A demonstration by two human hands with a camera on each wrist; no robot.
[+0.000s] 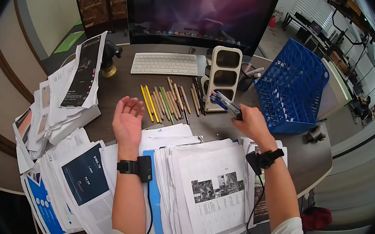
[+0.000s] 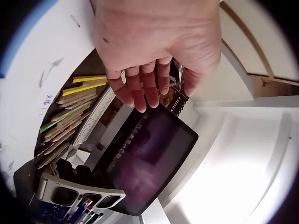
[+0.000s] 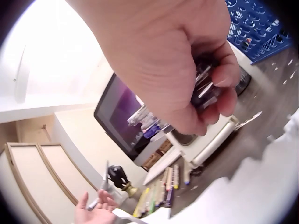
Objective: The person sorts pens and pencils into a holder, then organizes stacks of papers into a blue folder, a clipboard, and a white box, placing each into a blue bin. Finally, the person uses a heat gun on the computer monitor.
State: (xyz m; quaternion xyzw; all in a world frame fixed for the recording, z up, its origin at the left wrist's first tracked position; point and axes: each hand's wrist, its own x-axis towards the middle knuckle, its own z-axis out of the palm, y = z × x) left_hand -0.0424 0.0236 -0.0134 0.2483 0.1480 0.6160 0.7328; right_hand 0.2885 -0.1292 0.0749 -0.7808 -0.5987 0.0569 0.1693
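Note:
My right hand (image 1: 254,127) grips a bundle of several pens (image 1: 225,103), their ends pointing toward the monitor. In the right wrist view, the fingers curl round the pens (image 3: 204,86). Just beyond the bundle stands a pale upright holder (image 1: 236,76) with three dark openings; the pens overlap its lower part in the head view. My left hand (image 1: 128,122) is raised palm up over the papers, fingers loosely bent and holding nothing. Past its fingertips, pencils (image 1: 171,99) lie in a row on the desk, mostly wood-coloured, with yellow and green ones among them.
A white keyboard (image 1: 164,64) and a monitor (image 1: 198,13) stand at the back. Right of the holder are a dark pen cup (image 1: 246,81) and a blue plastic rack (image 1: 286,91). Stacked papers (image 1: 215,220) cover the front, with more piled (image 1: 70,120) on the left.

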